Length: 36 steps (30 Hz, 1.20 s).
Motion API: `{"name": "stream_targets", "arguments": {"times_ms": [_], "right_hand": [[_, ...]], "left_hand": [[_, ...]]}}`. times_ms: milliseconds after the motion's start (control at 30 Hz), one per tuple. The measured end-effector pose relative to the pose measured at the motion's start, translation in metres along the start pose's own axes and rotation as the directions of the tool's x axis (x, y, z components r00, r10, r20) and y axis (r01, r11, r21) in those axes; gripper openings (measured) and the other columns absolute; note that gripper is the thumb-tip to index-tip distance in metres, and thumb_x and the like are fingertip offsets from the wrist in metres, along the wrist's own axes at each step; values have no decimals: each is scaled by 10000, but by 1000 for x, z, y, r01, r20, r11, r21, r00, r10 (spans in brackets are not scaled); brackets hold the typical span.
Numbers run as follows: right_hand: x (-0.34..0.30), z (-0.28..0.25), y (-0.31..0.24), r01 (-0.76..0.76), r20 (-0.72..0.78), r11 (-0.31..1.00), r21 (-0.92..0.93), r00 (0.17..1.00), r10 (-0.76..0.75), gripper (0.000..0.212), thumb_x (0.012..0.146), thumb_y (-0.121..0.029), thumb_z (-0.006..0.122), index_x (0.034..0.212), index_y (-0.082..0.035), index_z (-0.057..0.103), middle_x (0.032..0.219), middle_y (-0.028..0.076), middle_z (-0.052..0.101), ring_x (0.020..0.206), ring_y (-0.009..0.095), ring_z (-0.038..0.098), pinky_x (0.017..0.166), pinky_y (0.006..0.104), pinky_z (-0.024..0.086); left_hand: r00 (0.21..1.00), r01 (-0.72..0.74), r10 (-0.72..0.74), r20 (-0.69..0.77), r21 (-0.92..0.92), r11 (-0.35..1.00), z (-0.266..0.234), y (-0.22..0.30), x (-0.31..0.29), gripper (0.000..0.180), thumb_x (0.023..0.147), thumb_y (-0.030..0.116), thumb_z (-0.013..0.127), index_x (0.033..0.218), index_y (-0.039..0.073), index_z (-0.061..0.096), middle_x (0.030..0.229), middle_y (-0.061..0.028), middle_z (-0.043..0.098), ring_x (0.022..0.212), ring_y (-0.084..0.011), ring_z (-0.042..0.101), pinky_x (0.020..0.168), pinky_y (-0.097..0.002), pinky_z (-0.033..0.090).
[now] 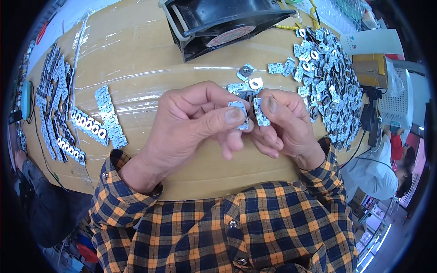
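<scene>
Close together over the middle of the table, both my hands pinch small pale blue circuit boards. My left hand (182,120) is closed on one board (239,105), its thumb flat on the face. In my right hand (293,116) a second board (262,119) stands on edge between thumb and fingers. The two boards are nearly side by side, with a narrow gap at their tops; whether they are joined lower down, I cannot tell. Just beyond my fingers lie a few loose boards (256,83), some bearing round parts. One has a dark round disc (246,71).
A large heap of similar boards (325,91) covers the table's right side. Boards in rows (109,116) and denser stacks (57,95) lie at left. A black fan (227,20) stands at the back. Beyond the heap are a cardboard box (371,71) and white basket (396,102). Other people sit at both sides.
</scene>
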State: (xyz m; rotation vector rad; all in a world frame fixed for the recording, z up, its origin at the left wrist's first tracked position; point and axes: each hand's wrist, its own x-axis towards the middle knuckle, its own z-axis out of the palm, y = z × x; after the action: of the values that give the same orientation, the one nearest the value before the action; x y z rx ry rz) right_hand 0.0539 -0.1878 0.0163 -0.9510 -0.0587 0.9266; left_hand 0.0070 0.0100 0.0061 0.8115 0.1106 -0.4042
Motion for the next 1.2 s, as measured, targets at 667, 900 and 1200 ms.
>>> {"name": "stream_targets", "arguments": {"times_ms": [667, 900, 1200], "right_hand": [[-1, 6, -2, 95, -105, 828, -552, 978, -182, 325, 983, -227, 517, 733, -19, 524, 539, 11, 505, 387, 42, 396, 362, 193, 320], [1, 5, 2, 84, -156, 836, -542, 968, -198, 330, 983, -221, 512, 723, -19, 519, 527, 7, 488, 387, 41, 394, 361, 193, 308], [1, 7, -1, 134, -144, 748, -650, 945, -295, 329, 981, -180, 509, 701, -9, 531, 533, -3, 471, 399, 47, 384, 377, 204, 286]], "left_hand": [[794, -482, 576, 197, 780, 399, 3, -12, -4, 212, 842, -96, 605, 1051, -62, 614, 880, -106, 638, 733, -123, 651, 623, -212, 532], [788, -468, 591, 173, 792, 393, 3, -12, -3, 201, 838, -88, 611, 1036, -54, 622, 880, -91, 650, 718, -117, 645, 636, -208, 529], [816, -487, 525, 242, 777, 399, -2, -10, 0, 176, 846, -65, 615, 1020, -47, 631, 826, -71, 658, 741, -91, 644, 619, -202, 515]]}}
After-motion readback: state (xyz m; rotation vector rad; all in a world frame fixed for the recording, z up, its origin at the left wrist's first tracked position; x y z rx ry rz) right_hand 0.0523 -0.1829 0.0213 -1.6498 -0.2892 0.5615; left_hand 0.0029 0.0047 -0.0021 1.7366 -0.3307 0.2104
